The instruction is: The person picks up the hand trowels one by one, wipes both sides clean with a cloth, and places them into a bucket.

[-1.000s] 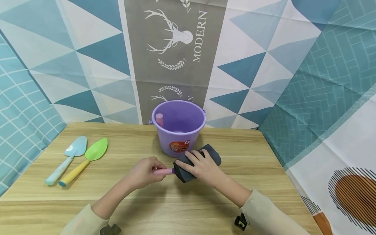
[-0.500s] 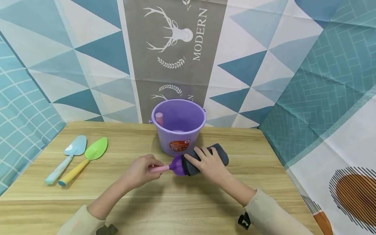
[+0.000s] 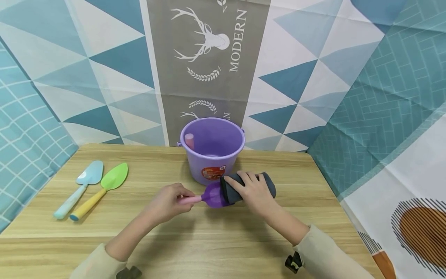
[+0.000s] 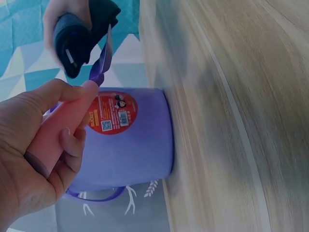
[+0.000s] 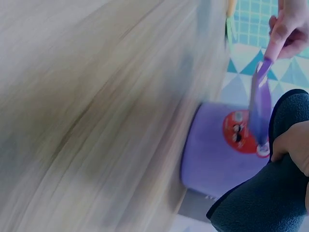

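My left hand (image 3: 173, 202) grips the pink handle of a small purple trowel (image 3: 211, 195), its blade pointing right. In the left wrist view, the thumb and fingers wrap round that pink handle (image 4: 63, 126). My right hand (image 3: 253, 194) holds a folded dark grey cloth (image 3: 269, 185) over the far end of the blade, so the tip is hidden in the head view. The right wrist view shows the cloth (image 5: 270, 200) bunched under the fingers, beside the blade (image 5: 260, 104). Both hands are above the table, just in front of a purple bucket (image 3: 199, 170).
A light blue trowel (image 3: 91, 174) and a green trowel with a yellow handle (image 3: 115, 178) lie at the left of the wooden table (image 3: 167, 248). A pink handle (image 3: 189, 142) leans inside the bucket. Patterned curtains (image 3: 292, 77) hang behind and at the sides.
My right hand has slid the cloth rightward along the blade toward its tip, uncovering most of the purple blade. The left hand has shifted slightly left, still holding the handle.
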Available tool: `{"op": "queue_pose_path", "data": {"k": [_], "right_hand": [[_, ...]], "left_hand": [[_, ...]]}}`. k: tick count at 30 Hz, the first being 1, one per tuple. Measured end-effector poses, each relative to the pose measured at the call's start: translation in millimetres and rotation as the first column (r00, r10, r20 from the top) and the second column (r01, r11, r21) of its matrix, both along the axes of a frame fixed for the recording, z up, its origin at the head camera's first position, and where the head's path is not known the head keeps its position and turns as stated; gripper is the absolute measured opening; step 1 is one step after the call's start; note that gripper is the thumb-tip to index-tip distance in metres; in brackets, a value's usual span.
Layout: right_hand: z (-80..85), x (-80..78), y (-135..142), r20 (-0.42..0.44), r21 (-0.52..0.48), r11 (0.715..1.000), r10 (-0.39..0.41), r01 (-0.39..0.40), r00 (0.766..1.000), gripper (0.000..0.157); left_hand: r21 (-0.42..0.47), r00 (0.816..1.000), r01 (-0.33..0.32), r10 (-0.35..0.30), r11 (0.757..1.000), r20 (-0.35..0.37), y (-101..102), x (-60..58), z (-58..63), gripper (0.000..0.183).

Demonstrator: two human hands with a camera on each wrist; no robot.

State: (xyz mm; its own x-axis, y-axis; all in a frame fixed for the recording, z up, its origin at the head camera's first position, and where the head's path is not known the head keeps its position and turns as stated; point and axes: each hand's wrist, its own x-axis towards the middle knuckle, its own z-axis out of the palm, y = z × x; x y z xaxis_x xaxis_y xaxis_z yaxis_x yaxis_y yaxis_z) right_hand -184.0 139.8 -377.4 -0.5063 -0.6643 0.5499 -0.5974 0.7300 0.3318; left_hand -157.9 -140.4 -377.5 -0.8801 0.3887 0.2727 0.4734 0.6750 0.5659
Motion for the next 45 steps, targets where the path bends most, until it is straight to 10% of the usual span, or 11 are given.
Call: {"op": "queue_pose_path", "data": {"k": [16,37,45], "right_hand": [[-7.3,8.9,-23,-0.099,0.143,0.989,-0.015,0.029,0.995,0.041],[-0.7,-0.4,7,-0.030,0.041,0.994,-0.095,0.097,0.995,0.050],[2.9,8.0,-7,-0.066,-0.001,1.000,0.021,-0.021,0.998,0.047]], "left_hand": [[0.008,1.000,0.019,-0.019,1.000,0.022,16,5.9,1.3,0.018],[0.049,0.999,-0.007,0.008,0.999,-0.039,3,8.8,2.5,0.019],[0.001,0.997,-0.049,0.049,0.999,-0.060,11,7.8,5.0,0.020]]}}
